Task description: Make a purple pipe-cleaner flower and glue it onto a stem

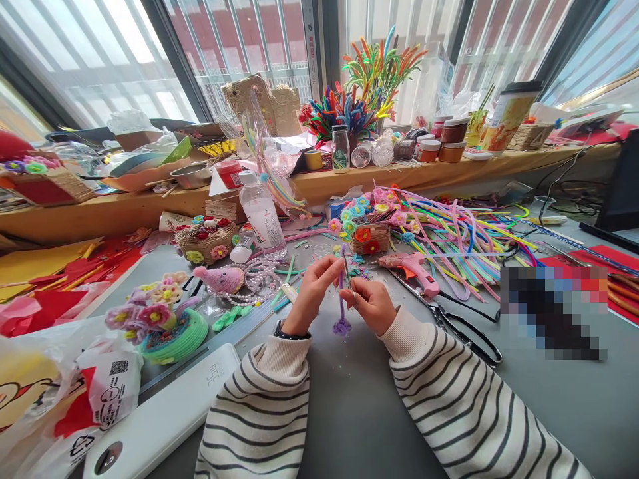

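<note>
A purple fuzzy pipe cleaner (342,293) hangs upright between my hands, its lower end coiled into a small purple flower shape (342,326). My left hand (319,286) pinches its upper part, with a short tip showing above the fingers. Closed beside the stem, my right hand (369,303) grips a thin silver tool (347,264) that looks like small scissors; the fingers hide most of it. The tool's slim end touches or nearly touches the purple stem. Behind the hands stands a twine-wrapped basket (370,238) with fuzzy flowers.
Right of my hands lie a pink glue gun (414,271), large black-handled scissors (464,332) and a heap of coloured pipe cleaners (454,233). To the left are a green flower pot (174,338), a plastic bottle (262,216), a bead string (259,283) and a long white device (164,419).
</note>
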Available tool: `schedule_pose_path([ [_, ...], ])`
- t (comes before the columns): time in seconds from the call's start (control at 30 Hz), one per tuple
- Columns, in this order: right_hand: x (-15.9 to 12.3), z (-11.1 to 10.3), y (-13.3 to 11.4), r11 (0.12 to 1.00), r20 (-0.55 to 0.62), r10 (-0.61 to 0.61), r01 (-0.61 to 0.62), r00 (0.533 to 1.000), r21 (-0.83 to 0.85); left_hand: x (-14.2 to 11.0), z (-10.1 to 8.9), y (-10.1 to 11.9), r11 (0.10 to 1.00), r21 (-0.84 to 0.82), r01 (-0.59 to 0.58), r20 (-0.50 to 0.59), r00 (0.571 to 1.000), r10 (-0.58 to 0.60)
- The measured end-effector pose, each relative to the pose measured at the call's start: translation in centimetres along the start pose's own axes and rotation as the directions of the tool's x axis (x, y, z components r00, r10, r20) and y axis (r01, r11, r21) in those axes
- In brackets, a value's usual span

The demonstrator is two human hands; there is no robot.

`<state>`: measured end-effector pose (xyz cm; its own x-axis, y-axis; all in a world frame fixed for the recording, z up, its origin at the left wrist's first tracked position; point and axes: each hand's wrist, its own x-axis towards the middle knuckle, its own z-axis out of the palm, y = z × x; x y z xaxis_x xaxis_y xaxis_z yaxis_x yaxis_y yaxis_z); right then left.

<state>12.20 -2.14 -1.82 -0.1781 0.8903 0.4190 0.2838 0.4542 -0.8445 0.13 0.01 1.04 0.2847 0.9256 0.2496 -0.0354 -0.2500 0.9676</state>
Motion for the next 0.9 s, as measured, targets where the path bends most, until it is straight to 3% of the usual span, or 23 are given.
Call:
schedule_pose_path([
  [0.47, -0.11, -0.09, 0.00, 0.999, -0.003, 0.036, -0.036, 0.999, 0.004, -0.04, 0.10, 0.16, 0.998, 0.054, -0.009, 0.074, 0.997, 0.005],
  [0.63, -0.02, 0.00, 0.19, 1.000, -0.021, 0.015, -0.015, 1.000, -0.010, -0.03, 0.10, 0.20, 1.000, 0.017, -0.008, 0.046, 0.999, 0.007],
  [0.9, -0.03, -0.02, 0.28, 0.997, 0.027, 0.033, -0.034, 0.999, 0.063, 0.03, 0.06, 0.25, 0.999, 0.045, 0.019, 0.092, 0.995, -0.023],
])
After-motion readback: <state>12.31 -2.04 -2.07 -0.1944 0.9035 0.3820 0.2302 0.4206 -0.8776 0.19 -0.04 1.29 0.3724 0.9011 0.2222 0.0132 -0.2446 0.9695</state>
